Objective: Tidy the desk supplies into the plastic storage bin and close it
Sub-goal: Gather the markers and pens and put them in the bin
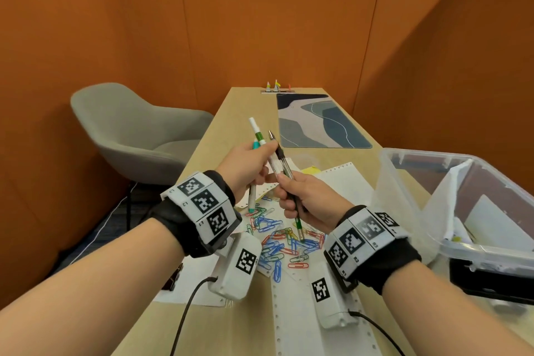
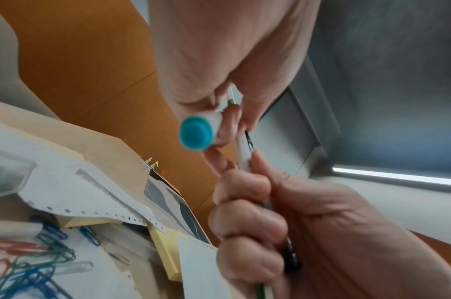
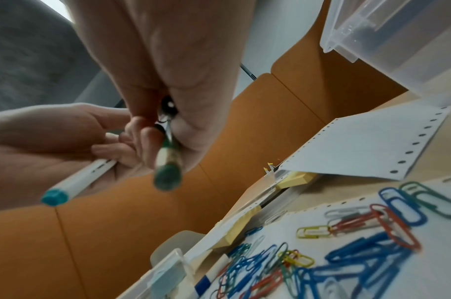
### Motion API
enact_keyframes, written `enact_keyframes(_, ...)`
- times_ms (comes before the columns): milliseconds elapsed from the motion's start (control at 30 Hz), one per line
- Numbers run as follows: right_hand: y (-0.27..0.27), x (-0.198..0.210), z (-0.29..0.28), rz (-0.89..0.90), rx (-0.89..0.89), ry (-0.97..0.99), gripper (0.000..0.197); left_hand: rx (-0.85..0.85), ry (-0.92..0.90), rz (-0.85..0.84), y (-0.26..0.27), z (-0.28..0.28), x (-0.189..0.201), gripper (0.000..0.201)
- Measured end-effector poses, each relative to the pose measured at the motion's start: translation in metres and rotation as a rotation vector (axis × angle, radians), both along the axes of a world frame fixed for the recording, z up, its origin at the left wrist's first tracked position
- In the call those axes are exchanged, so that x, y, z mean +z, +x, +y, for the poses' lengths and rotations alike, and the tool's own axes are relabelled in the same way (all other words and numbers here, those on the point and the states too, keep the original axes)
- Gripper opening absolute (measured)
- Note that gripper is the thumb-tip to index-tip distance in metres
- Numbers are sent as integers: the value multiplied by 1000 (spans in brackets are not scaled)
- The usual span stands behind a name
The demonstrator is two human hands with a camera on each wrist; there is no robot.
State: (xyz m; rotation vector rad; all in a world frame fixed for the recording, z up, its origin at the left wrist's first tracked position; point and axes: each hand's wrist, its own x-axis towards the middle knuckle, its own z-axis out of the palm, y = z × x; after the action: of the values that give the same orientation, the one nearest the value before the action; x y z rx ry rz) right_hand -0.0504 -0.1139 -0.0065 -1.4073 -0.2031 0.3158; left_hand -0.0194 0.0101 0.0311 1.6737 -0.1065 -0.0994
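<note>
I am gathering the pens above the middle of the desk (image 1: 219,130), both hands raised over the mess. My left hand (image 1: 245,165) is curled round a white marker with a teal end (image 1: 252,196), and its fingertips also reach the pens that my right hand (image 1: 306,196) grips in a fist: a black pen (image 1: 281,157) and a green-tipped pen (image 1: 299,228), crossed against the markers. Whether the pens are passing from one hand to the other I cannot tell; both hands have hold of the bundle.

The plastic storage bin (image 1: 404,182) stands open on the right, near me, with papers already inside. Below my hands lies a heap of coloured paper clips (image 1: 277,237) on perforated paper (image 1: 344,179), with yellow sticky notes (image 1: 310,169) just beyond.

By my judgement the task is in its early part: pens in hand, clips, notes and sheets not yet cleared. Next I need the whole bundle in one hand, squared up so nothing slips, then carried right and laid in the bin.
</note>
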Motion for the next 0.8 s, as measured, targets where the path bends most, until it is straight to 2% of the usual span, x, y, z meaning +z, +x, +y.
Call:
enact_keyframes(200, -3, 4, 0, 45, 85, 11, 23, 172, -106, -107, 11, 9, 19, 13)
enact_keyframes(267, -3, 5, 1, 47, 87, 0, 23, 147, -174, -126, 11, 11, 23, 10)
enact_keyframes(333, -2, 8, 4, 36, 73, 5, 23, 109, -144, -144, 9, 10, 20, 10)
enact_keyframes(433, 0, 12, 6, 28, 66, 48, 22, 67, -65, -162, 4, 5, 9, 18)
enact_keyframes(533, 0, 14, 5, 48, 101, 111, 20, 22, -120, -166, 0, 0, 5, 24)
enact_keyframes(667, -2, 15, 3, 74, 125, 114, 19, -28, -109, -261, -1, 0, 10, 13)
enact_keyframes(800, 0, 18, 2, 111, 137, 112, 20, -81, -90, -198, 0, 1, 9, 16)
